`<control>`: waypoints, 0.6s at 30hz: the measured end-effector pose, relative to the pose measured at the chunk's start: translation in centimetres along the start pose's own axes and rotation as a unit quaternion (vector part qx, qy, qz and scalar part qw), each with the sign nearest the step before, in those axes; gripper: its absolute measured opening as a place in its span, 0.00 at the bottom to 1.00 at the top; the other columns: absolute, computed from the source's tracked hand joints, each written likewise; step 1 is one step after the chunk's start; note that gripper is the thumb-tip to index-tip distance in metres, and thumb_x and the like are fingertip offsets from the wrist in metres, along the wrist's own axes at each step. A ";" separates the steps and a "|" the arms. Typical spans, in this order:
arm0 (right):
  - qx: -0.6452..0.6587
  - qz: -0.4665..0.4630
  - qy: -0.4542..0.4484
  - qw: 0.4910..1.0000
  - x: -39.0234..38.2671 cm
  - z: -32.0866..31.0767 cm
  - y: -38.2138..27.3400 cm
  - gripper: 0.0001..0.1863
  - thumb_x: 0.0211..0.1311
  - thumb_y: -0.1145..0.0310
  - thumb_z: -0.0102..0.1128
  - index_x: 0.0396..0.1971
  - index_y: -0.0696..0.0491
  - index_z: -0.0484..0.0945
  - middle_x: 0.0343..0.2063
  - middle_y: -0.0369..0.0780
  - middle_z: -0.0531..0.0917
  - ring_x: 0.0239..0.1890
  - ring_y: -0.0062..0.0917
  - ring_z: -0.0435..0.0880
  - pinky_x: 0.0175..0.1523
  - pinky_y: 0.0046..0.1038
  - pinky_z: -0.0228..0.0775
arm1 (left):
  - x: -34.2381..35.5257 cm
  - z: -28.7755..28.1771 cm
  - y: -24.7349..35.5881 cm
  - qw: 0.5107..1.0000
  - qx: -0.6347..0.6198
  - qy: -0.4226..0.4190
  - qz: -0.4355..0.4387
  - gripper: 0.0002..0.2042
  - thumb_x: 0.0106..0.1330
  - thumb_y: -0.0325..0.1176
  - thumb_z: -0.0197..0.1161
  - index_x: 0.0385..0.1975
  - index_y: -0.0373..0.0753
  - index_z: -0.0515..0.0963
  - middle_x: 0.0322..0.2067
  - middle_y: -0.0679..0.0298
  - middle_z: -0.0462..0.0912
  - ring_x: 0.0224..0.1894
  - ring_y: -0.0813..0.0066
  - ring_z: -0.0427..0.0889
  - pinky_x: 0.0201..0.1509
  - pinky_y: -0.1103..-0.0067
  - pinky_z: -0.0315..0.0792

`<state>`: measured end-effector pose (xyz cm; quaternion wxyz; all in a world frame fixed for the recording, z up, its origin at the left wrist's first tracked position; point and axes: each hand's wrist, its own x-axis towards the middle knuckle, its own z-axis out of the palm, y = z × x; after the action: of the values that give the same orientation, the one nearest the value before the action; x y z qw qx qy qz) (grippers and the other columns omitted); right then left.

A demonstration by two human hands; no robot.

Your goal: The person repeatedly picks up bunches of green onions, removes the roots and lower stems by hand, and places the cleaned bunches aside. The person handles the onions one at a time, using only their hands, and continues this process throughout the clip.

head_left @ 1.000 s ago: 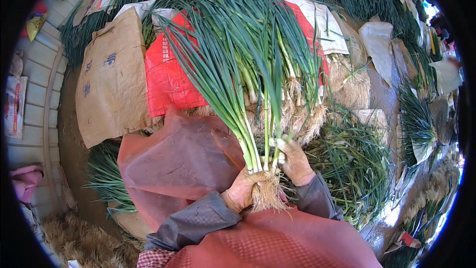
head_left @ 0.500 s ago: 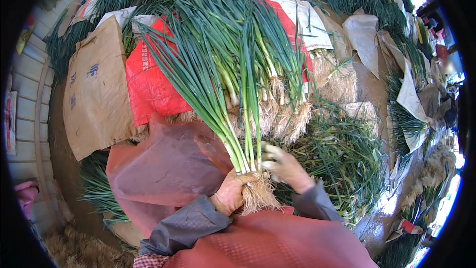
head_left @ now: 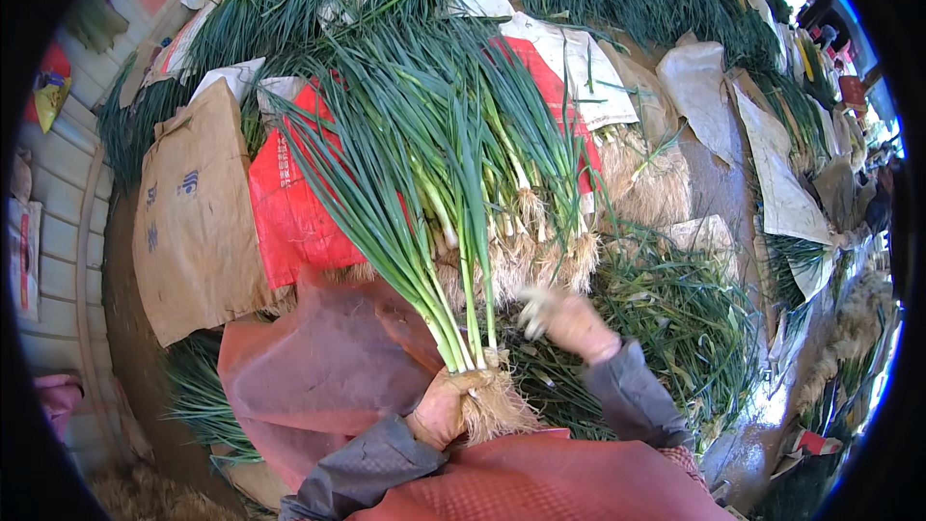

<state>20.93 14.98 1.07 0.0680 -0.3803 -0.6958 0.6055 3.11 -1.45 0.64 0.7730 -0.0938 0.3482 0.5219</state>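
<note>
My left hand (head_left: 438,409) is closed around the base of a bunch of green onions (head_left: 439,314), just above their shaggy pale roots. The long green leaves fan up and away from me. A short distance right of the stems is my right hand (head_left: 571,320), not touching them; its fingers are smeared by motion, with white at the tips. Beyond the held bunch lies a pile of more green onions (head_left: 526,140), their roots toward me, partly on a red sack (head_left: 294,217).
Loose trimmed leaves (head_left: 666,328) are heaped to my right. A brown sack (head_left: 198,222) lies at the left, a white sack (head_left: 579,68) beyond the pile. A reddish plastic sheet (head_left: 318,367) covers my lap. More onion rows (head_left: 637,0) stretch along the far side.
My right hand has drawn away from the stems to the right. The left hand still grips the bunch, and the whole view has shifted slightly, so things sit lower.
</note>
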 end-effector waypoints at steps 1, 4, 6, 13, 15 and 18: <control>-0.074 -0.125 0.150 0.978 1.5 -2.2 3.9 0.17 0.67 0.65 0.46 0.53 0.51 0.71 0.40 0.44 0.81 0.32 0.23 0.81 0.38 0.26 0.77 | -0.5 0.7 0.3 0.999 -0.032 -0.016 0.012 0.25 0.57 0.17 0.51 0.58 0.31 0.62 0.53 0.50 0.72 0.46 0.66 0.77 0.51 0.72 0.74; -0.131 0.110 0.409 0.896 5.5 -9.8 7.6 0.26 0.58 0.62 0.58 0.55 0.56 0.68 0.48 0.51 0.76 0.49 0.36 0.77 0.53 0.32 0.70 | -1.7 1.1 1.7 0.990 -0.066 -0.126 -0.018 0.30 0.57 0.20 0.53 0.63 0.33 0.55 0.56 0.51 0.69 0.45 0.68 0.77 0.48 0.73 0.75; -0.056 0.141 0.310 0.939 9.4 -11.3 9.9 0.37 0.48 0.57 0.64 0.52 0.68 0.64 0.50 0.59 0.72 0.51 0.43 0.75 0.53 0.36 0.66 | -2.7 1.9 2.9 0.984 -0.084 -0.158 -0.016 0.39 0.53 0.23 0.59 0.67 0.37 0.47 0.54 0.53 0.70 0.37 0.71 0.75 0.42 0.76 0.74; -0.224 -0.020 0.343 0.912 14.0 -11.9 4.7 0.20 0.50 0.72 0.56 0.47 0.56 0.71 0.35 0.45 0.81 0.38 0.33 0.79 0.46 0.32 0.71 | -4.2 3.4 4.7 0.987 0.026 -0.125 0.097 0.33 0.54 0.23 0.58 0.63 0.32 0.55 0.45 0.57 0.74 0.43 0.68 0.74 0.50 0.71 0.70; -0.327 -0.098 0.347 0.874 11.9 -9.8 1.2 0.24 0.51 0.74 0.54 0.52 0.54 0.69 0.38 0.48 0.80 0.39 0.35 0.80 0.48 0.32 0.72 | -2.6 1.9 3.5 0.991 0.043 -0.043 0.119 0.25 0.57 0.20 0.55 0.57 0.31 0.63 0.47 0.56 0.76 0.48 0.66 0.77 0.52 0.71 0.72; -0.359 0.099 0.196 0.907 9.4 -6.4 -0.2 0.22 0.56 0.63 0.54 0.52 0.52 0.68 0.43 0.47 0.78 0.45 0.35 0.79 0.55 0.37 0.68 | -0.8 0.3 1.6 0.994 -0.019 -0.001 0.109 0.16 0.58 0.18 0.54 0.48 0.31 0.71 0.41 0.57 0.79 0.42 0.67 0.80 0.47 0.73 0.76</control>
<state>17.80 25.76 -0.57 0.0019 -0.5573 -0.7975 0.2313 1.63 -1.24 1.72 0.7099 -0.0691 0.3458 0.6096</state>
